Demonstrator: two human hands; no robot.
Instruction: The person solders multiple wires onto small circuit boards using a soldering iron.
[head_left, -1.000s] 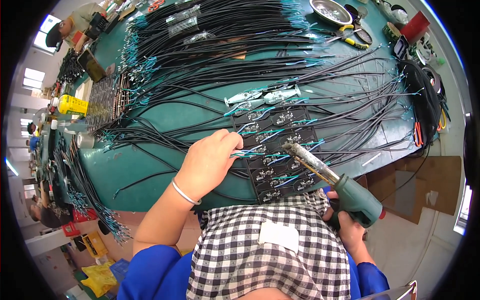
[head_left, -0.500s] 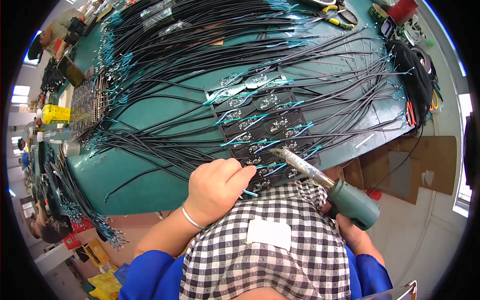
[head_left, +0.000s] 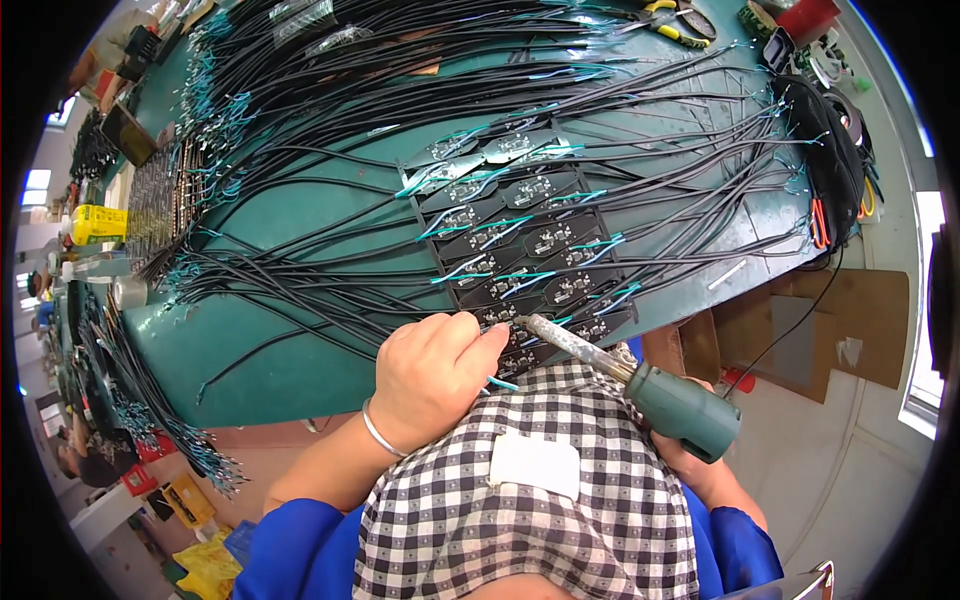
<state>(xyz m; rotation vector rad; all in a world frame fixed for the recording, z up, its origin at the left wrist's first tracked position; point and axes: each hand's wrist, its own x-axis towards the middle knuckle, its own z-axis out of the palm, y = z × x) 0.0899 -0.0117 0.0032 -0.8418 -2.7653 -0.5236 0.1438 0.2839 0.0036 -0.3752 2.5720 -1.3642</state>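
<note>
My left hand (head_left: 437,365) is closed at the near left corner of a panel of black circuit boards (head_left: 520,245). A black cable seems to run into its fist, and teal-blue wire ends (head_left: 503,384) poke out below the thumb. My right hand (head_left: 685,452), partly hidden, grips a green-bodied soldering gun (head_left: 690,412). The gun's scorched metal barrel (head_left: 575,345) slants up to the left, its tip over the nearest boards, close by my left thumb. Whether the tip touches a board I cannot tell. Teal and blue wire ends lie across the other boards.
Bundles of black cables (head_left: 330,105) cover the far side of the green table (head_left: 260,385). Yellow-handled pliers (head_left: 682,22) lie at the back right, near a black bag (head_left: 825,160). A yellow container (head_left: 97,226) stands far left; cardboard (head_left: 850,330) sits beyond the right edge.
The soldering gun has moved left and slightly down, bringing its tip nearer my left thumb. My left hand keeps its grip, almost still.
</note>
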